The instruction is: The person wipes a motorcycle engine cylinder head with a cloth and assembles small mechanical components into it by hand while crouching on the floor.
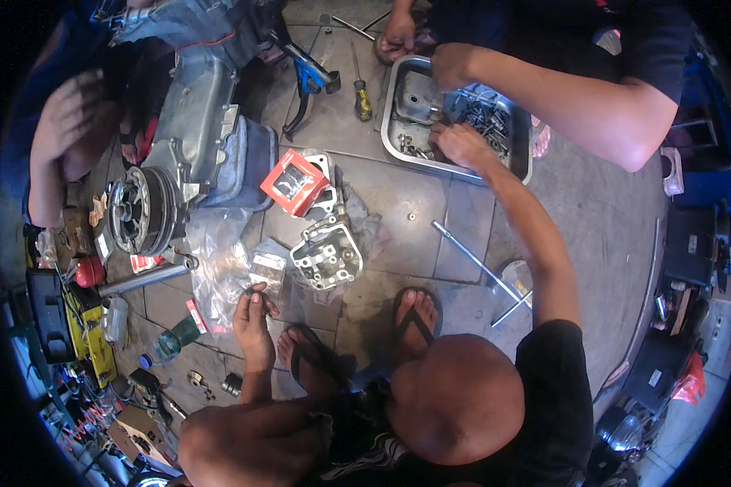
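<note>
My left hand (254, 323) is raised above the floor by my left foot, fingertips pinched on a small dark piece too small to name. My right hand (465, 148) reaches into a metal tray (391, 148). Its fingers are bent together at a small dark part I cannot make out, beside a grey metal cover (417, 96). Loose bolts and small parts (486, 120) lie in the tray. A co-worker's hand (455, 66) is over the tray's far rim. Between my hands, a cylinder head (330, 256) rests on the floor.
A red box (294, 183) sits on a metal gasket part. At left stand an engine casing (188, 114) and a wheel (142, 209). A screwdriver (362, 99), a T-handle wrench (475, 260), clear plastic bags (218, 260) and a green bottle (177, 339) lie about. Another person sits at left.
</note>
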Tool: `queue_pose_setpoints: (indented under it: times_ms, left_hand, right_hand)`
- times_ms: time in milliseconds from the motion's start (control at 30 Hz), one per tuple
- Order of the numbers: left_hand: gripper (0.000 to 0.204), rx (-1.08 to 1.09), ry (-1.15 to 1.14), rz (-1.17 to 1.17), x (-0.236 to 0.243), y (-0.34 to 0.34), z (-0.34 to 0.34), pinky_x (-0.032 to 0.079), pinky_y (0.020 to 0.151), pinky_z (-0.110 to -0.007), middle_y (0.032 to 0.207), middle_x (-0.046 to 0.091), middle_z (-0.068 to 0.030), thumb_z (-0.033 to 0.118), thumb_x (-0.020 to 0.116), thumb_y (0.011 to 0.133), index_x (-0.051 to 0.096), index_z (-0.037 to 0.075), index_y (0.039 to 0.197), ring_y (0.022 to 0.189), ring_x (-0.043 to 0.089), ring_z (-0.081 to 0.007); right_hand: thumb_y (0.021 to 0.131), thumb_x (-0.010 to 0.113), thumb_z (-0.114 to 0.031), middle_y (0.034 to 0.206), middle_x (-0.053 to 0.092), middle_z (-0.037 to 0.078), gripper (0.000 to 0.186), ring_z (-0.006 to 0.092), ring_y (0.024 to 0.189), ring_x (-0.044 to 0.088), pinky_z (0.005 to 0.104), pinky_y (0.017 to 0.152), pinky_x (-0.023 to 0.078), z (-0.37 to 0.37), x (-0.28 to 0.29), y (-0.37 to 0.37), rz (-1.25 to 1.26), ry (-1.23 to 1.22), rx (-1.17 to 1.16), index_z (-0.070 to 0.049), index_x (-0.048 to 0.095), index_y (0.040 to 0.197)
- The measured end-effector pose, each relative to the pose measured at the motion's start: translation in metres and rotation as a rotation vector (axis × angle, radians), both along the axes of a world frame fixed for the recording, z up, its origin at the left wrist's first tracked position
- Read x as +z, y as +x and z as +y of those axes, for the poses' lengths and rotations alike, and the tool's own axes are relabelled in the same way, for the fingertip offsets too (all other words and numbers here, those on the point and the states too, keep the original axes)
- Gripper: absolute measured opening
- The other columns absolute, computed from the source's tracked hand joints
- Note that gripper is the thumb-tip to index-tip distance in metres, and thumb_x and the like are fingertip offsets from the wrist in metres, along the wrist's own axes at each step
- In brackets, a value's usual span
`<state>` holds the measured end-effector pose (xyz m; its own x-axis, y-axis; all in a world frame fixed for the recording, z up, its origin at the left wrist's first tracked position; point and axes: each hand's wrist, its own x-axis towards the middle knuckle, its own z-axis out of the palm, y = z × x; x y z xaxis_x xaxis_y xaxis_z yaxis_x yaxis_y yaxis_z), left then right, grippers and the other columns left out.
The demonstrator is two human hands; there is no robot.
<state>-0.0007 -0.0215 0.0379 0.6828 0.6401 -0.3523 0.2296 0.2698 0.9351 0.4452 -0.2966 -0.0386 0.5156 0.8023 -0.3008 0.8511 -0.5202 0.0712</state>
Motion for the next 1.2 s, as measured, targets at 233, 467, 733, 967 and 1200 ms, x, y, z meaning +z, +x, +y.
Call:
queue_pose_setpoints:
  times_ms: [233,467,733,967,1200]
  left_hand:
    - [0.023,0.02,-0.128,-0.009,0.012,0.003,-0.001,0.042,0.071,-0.029,0.081,0.053,-0.0042,0.023,0.052,0.1,0.057,0.001,0.107,0.073,0.052,-0.0144]
    - [0.024,0.003,-0.283,-0.024,0.008,0.015,-0.003,0.042,0.072,-0.029,0.081,0.054,-0.0047,0.025,0.052,0.1,0.057,0.002,0.107,0.076,0.053,-0.0147]
    - [0.03,-0.05,-0.446,0.052,0.011,0.016,-0.004,0.045,0.075,-0.031,0.086,0.058,-0.0066,0.026,0.05,0.101,0.056,0.0,0.114,0.081,0.056,-0.0172]
    - [0.036,-0.077,-0.618,0.019,0.013,0.019,-0.022,0.05,0.084,-0.036,0.103,0.06,-0.0097,0.03,0.048,0.103,0.052,0.0,0.123,0.093,0.06,-0.0197]
    - [0.03,-0.019,-0.611,0.025,0.006,0.007,-0.016,0.052,0.081,-0.035,0.096,0.058,-0.0055,0.026,0.048,0.103,0.051,0.004,0.123,0.088,0.06,-0.0185]
  right_hand:
    - [0.075,0.068,-0.025,0.098,0.067,0.014,0.029,0.0339,0.089,0.067,0.0433,0.081,0.054,0.005,0.028,-0.026,-0.042,0.604,-0.391,-0.004,0.067,0.095]
    - [0.078,0.072,-0.019,0.083,0.069,0.012,0.022,0.0219,0.072,0.067,0.0352,0.069,0.053,-0.01,0.006,-0.04,0.25,1.07,-0.944,-0.004,0.067,0.092]
    - [0.085,0.062,0.001,0.089,0.068,0.009,0.014,0.0166,0.08,0.066,0.028,0.074,0.052,0.042,0.056,-0.192,0.841,1.437,-0.775,-0.001,0.058,0.098]
    - [0.077,0.076,-0.013,0.101,0.063,0.007,0.02,0.0224,0.086,0.064,0.0354,0.075,0.051,0.105,0.08,-0.307,0.456,1.3,0.199,-0.008,0.068,0.094]
    - [0.082,0.073,-0.016,0.099,0.064,0.007,0.015,0.0256,0.089,0.062,0.0393,0.079,0.05,0.086,0.067,-0.274,0.686,1.132,0.11,-0.009,0.069,0.095]
